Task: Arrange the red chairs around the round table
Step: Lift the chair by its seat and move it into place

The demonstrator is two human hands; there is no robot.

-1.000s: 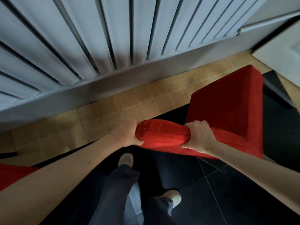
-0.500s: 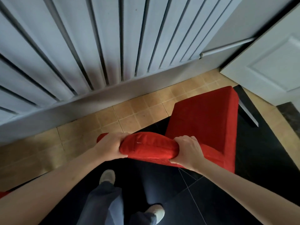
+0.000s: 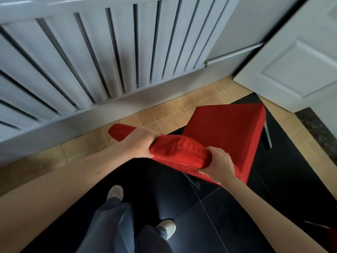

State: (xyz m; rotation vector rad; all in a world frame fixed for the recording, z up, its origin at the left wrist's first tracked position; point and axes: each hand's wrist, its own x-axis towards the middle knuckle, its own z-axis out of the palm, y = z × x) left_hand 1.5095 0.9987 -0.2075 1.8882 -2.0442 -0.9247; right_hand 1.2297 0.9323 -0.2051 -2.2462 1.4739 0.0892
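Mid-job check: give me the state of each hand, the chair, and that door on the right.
left hand: grips the top of the chair back
right hand: grips the top of the chair back
red chair: held by its back, seat facing away from the person
white door: ajar

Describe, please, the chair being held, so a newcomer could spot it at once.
Start at the white slatted wall panel and drop to the floor before it. There the red chair has its padded backrest gripped by the left hand and right hand.
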